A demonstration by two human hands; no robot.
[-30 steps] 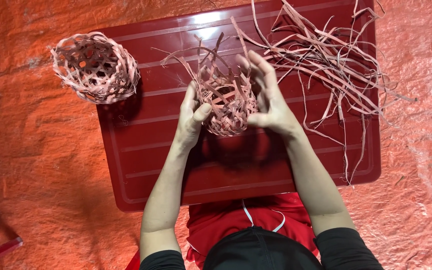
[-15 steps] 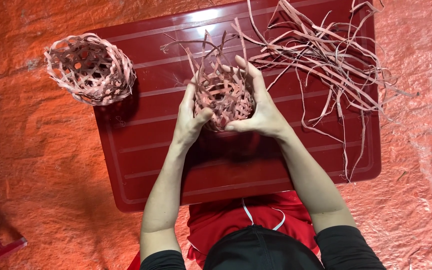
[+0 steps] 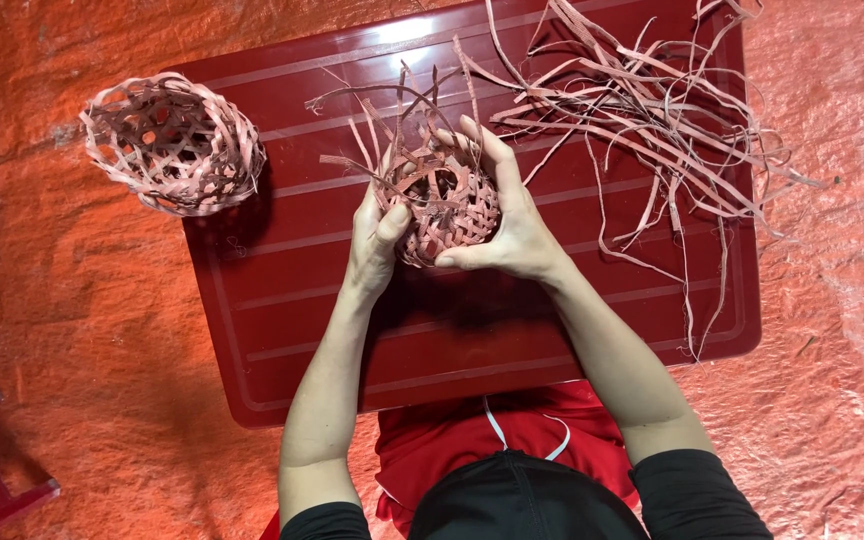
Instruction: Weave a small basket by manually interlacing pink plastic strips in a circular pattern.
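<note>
My left hand [image 3: 377,240] and right hand [image 3: 507,225] both clasp half-woven basket [image 3: 444,208], frame centre, over red tray [image 3: 472,330]; finished basket [image 3: 172,143] upper left.

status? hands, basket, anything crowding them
Left hand and right hand both clasp the half-woven basket above the red tray. Loose strips right; finished basket left, apart.

Half-woven basket [image 3: 444,205]: small, rounded, open lattice of thin flat strips, pale pinkish-tan. Held just above the red tray, near its centre, w/ opening tilted toward 12 o'clock. Loose unwoven strip ends stick up & fan out from rim, toward 10 to 1 o'clock. Lower body tightly woven, w/ small gaps btwn strips. Cupped at 9 & 3 o'clock sides.
</note>
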